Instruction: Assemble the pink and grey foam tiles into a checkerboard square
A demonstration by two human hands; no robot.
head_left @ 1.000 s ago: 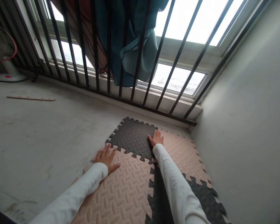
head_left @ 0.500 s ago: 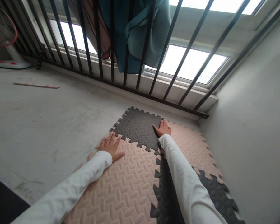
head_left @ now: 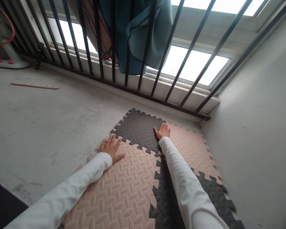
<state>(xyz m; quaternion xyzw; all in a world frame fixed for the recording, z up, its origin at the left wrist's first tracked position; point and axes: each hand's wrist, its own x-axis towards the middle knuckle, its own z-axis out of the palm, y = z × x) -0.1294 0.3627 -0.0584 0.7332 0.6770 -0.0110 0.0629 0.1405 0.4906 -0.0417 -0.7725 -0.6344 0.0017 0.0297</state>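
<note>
My left hand (head_left: 110,148) lies flat with fingers spread on the upper left corner of a pink foam mat tile (head_left: 124,178). Its fingertips reach close to the edge of a dark grey foam mat tile (head_left: 138,128). My right hand (head_left: 163,131) rests with its fingers stretched over the seam between that grey tile and another pink foam mat tile (head_left: 188,146). Below, a second dark grey tile (head_left: 166,197) borders the near pink tile; my right forearm hides part of it. All the tiles have toothed, puzzle-like edges.
A black metal railing (head_left: 124,87) runs across the back, with teal cloth (head_left: 147,41) hanging behind it. A white wall (head_left: 255,127) rises at the right. On the concrete floor (head_left: 50,127) lies a thin pink strip (head_left: 34,86); a fan (head_left: 10,63) stands at the far left.
The whole view has shifted slightly. My right hand's fingers look straighter and flatter along the seam than before. My left hand stays spread on the pink tile.
</note>
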